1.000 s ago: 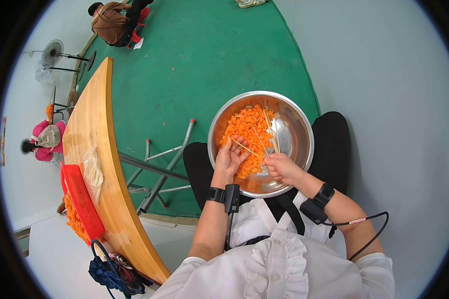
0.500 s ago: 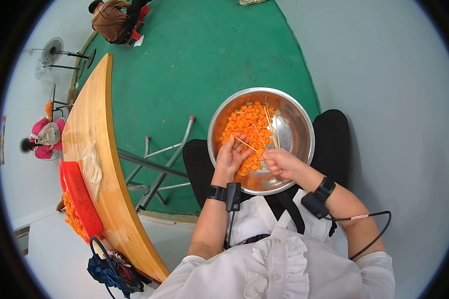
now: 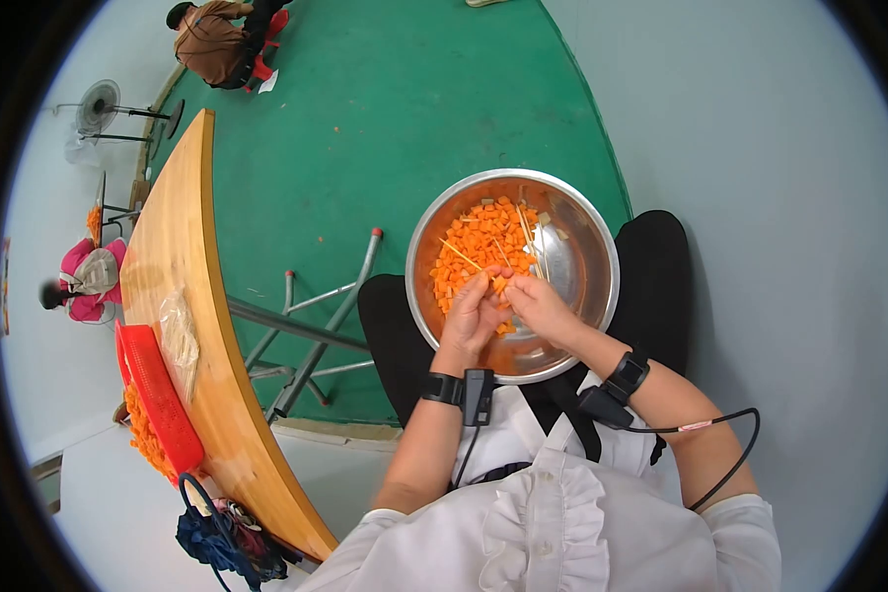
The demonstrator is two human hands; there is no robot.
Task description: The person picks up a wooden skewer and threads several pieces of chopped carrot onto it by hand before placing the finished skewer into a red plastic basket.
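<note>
A steel bowl [image 3: 602, 296] rests on my lap, holding many orange diced pieces [image 3: 483, 229] that look like carrot. Several thin wooden sticks [image 3: 529, 233] lean inside it. Over the near part of the bowl, my left hand [image 3: 472, 314] is closed, with a thin stick [image 3: 461, 255] in its fingers pointing up and to the left. My right hand [image 3: 543, 308] is pinched beside it, its fingertips at a small orange piece [image 3: 499, 284] between the two hands.
At the left stands a wooden table [image 3: 183, 227] with a plastic bag [image 3: 178, 331] and a red basket [image 3: 158, 395] of orange pieces. Metal legs [image 3: 345, 296] stand beside my knee. Two people sit farther off, near a fan [image 3: 99, 107].
My hands have come together over the bowl. The left one has moved right and closed its fingers. The stick now points up and left, and the right hand has shifted slightly up and left.
</note>
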